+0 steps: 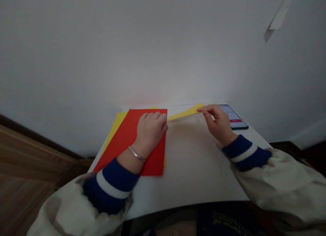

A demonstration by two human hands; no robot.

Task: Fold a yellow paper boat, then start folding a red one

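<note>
A narrow yellow piece of paper point(187, 112) is stretched between my two hands, raised a little over the white table. My right hand point(216, 120) pinches its far right end between thumb and fingers. At its left end, my left hand point(152, 129) is closed with the fingers curled; the paper's tip meets the thumb side, and the fingertips are hidden. Below my left hand lies a red sheet of paper point(127, 137), with yellow paper point(113, 127) showing from under its left and right edges. A silver bracelet circles my left wrist.
A phone with a lit screen point(233, 117) lies at the table's right back, close behind my right hand. The white table point(198, 174) stands against a pale wall point(152, 52). Wooden furniture point(30, 161) is at the left.
</note>
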